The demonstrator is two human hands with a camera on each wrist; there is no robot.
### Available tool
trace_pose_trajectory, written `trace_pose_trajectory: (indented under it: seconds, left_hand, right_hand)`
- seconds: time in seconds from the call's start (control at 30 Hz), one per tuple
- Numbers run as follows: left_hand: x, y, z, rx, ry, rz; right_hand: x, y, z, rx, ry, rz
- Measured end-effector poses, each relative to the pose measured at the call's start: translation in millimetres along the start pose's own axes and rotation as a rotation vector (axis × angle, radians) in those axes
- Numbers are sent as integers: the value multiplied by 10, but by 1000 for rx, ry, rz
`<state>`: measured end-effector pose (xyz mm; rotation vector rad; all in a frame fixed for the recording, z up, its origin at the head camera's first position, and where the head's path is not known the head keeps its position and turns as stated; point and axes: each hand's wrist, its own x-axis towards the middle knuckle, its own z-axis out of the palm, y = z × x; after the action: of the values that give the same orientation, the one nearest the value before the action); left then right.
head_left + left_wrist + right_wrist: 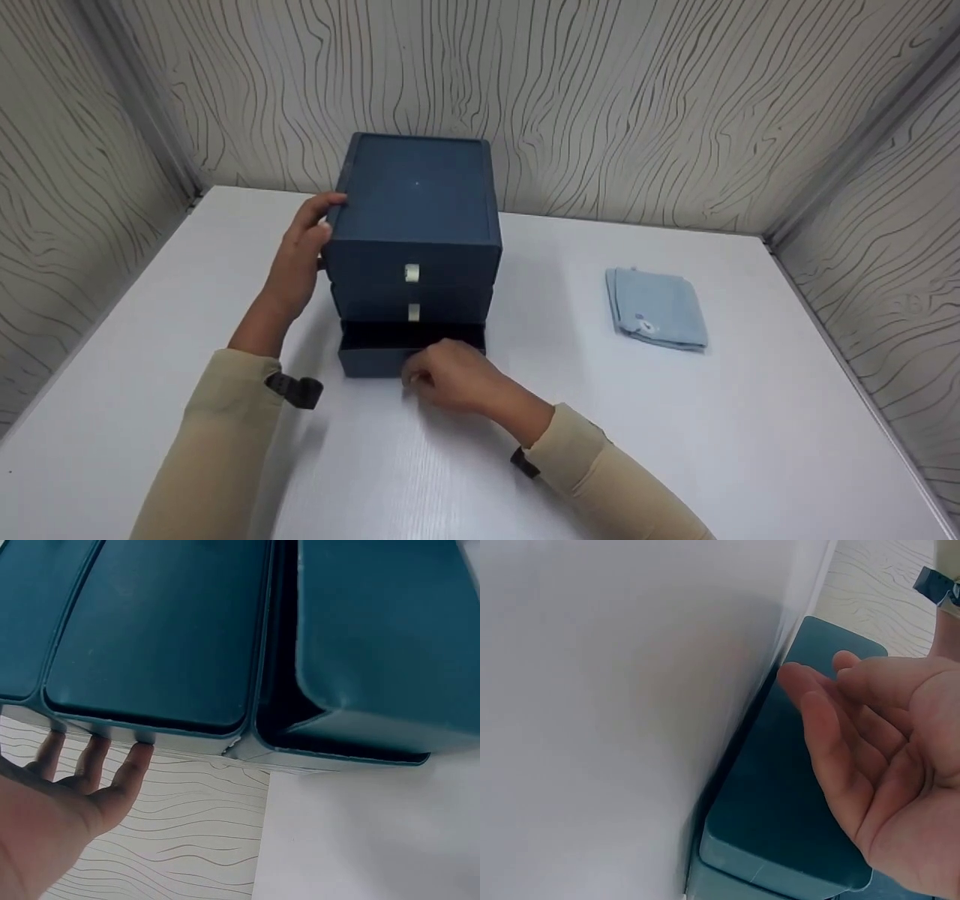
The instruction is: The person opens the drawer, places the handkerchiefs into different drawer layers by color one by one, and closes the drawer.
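Observation:
A dark blue cabinet (416,191) with three stacked drawers stands on the table. Its bottom drawer (373,364) is pulled partly out, and the part of its inside that shows is dark. Against the cabinet's left side rest the fingers of my left hand (295,259); the left wrist view shows these fingers (127,772) nearly straight, tips on the side wall. My right hand (459,377) is at the middle of the bottom drawer's front, thumb and fingers drawn together. They seem to pinch its pull tab, which they hide. The upper two drawers, with pale tabs (412,273), are closed.
A folded light blue cloth (658,309) lies on the white table (757,405) to the right of the cabinet. Wood-grain patterned panels (570,97) rise behind the table and at both sides.

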<state>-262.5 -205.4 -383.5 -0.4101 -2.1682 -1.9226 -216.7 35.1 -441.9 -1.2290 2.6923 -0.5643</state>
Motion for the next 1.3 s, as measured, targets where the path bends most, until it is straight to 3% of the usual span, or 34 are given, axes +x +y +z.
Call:
trace_pose_trajectory:
  seconds: [1.3]
  left_hand:
    - [1, 7, 7, 0, 9, 3]
  right_hand:
    - [-90, -65, 58, -14, 42, -20]
